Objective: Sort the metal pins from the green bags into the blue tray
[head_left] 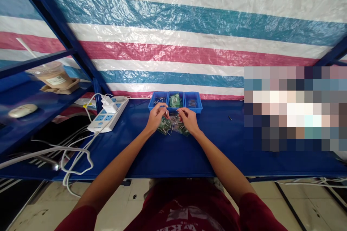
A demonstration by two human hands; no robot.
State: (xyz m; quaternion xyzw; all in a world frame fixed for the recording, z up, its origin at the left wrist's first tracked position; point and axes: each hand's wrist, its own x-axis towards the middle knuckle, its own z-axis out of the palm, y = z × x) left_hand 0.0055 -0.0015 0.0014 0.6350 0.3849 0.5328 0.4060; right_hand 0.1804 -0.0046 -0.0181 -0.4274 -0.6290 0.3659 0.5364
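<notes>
My left hand point(156, 116) is closed in a pinch just in front of the blue bins; whatever sits between its fingertips is too small to name. Facing it, my right hand point(189, 118) also pinches, with a small thin dark piece barely showing at the fingertips. Below my left hand lies a pile of small green pieces with metal pins point(164, 127). A similar pile point(181, 127), partly on clear plastic, lies below my right hand. Behind them are a left bin of metal pins point(160, 100), a middle bin of green pieces point(175, 100) and a right bin of small greyish pieces point(192, 102).
A power strip point(108, 115) with a white plug point(108, 105) and loose white cables point(78, 155) occupy the left side. A small dark pin point(230, 118) lies to the right. On the left shelf are a drink cup point(55, 76) and a mouse point(23, 110). The far right is blurred out.
</notes>
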